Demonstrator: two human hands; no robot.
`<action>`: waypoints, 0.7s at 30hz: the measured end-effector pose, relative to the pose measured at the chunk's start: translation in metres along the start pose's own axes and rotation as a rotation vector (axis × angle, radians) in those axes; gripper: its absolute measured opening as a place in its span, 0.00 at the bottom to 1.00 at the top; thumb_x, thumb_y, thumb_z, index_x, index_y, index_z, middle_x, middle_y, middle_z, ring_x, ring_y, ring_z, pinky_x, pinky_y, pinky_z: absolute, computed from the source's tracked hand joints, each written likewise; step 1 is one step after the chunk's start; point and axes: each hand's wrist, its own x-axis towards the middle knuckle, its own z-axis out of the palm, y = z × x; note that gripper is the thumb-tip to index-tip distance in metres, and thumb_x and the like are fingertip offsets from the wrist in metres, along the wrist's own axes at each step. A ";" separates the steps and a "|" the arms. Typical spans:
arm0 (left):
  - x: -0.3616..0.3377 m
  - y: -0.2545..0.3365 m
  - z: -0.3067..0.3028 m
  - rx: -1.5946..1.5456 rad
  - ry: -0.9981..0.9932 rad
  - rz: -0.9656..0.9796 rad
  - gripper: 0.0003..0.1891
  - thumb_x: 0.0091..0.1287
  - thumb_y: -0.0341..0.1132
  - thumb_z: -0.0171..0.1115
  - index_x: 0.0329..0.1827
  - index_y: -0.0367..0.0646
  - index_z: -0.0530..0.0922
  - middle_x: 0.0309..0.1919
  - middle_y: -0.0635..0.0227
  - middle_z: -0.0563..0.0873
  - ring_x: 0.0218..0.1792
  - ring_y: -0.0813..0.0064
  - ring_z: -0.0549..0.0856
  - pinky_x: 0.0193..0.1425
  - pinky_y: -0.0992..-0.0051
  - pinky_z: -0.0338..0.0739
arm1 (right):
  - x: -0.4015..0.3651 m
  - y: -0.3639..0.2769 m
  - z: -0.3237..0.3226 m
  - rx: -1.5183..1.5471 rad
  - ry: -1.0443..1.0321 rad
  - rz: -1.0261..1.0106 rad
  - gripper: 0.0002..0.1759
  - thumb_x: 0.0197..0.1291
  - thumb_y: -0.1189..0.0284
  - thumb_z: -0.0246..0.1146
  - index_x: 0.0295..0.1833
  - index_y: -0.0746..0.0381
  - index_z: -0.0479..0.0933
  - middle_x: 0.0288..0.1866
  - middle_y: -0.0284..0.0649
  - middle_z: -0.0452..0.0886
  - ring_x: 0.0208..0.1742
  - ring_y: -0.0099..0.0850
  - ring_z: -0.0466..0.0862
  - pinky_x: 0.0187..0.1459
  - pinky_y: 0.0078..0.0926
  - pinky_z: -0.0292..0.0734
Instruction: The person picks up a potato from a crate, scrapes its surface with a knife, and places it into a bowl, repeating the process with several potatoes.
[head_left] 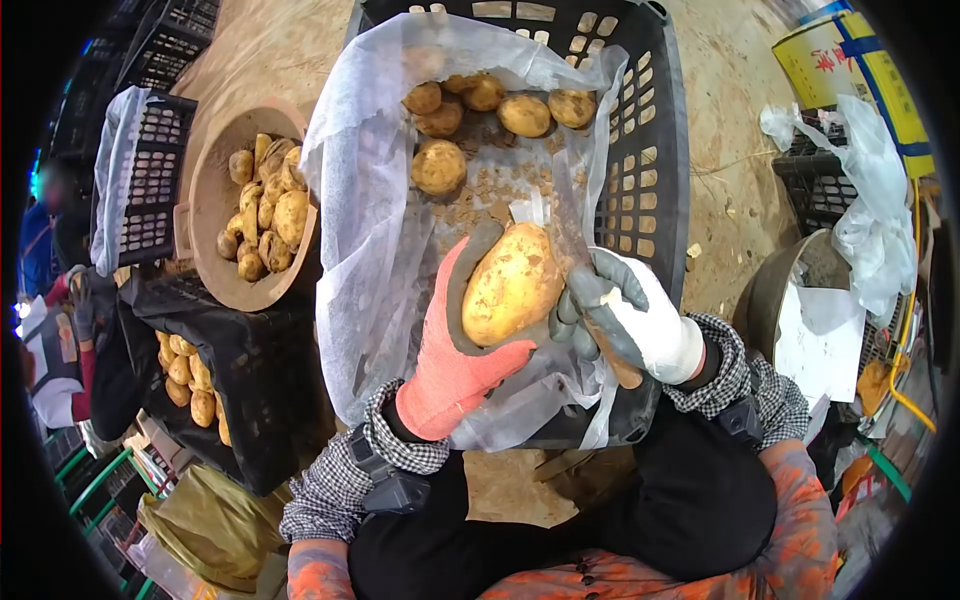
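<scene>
My left hand [455, 345], in a red glove with a grey palm, is wrapped round a large yellow potato [515, 285] with dirt specks on its skin. My right hand [640, 315], in a white and grey glove, grips a knife [571, 225] with a dirty brown blade; its wooden handle end [625, 374] sticks out below my fingers. The blade points away from me, along the potato's right side. Both hands are over a black plastic crate [640, 150] lined with a white sheet [350, 200]. Several potatoes [438, 168] and loose soil lie at the crate's far end.
Left of the crate, a round tan basin [215, 200] holds several potatoes, some cut or misshapen. Below it stands a black-lined crate [255, 400] of potatoes. A metal pot [775, 290] and a yellow box [830, 60] are on the right. Another person [75, 320] sits at far left.
</scene>
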 end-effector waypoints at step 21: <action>0.009 0.002 -0.003 0.542 -0.048 0.246 0.22 0.77 0.39 0.45 0.69 0.37 0.61 0.61 0.58 0.72 0.61 0.70 0.75 0.65 0.71 0.70 | 0.000 -0.007 -0.003 0.206 -0.027 -0.062 0.20 0.72 0.56 0.49 0.37 0.63 0.71 0.27 0.36 0.75 0.27 0.21 0.72 0.31 0.18 0.69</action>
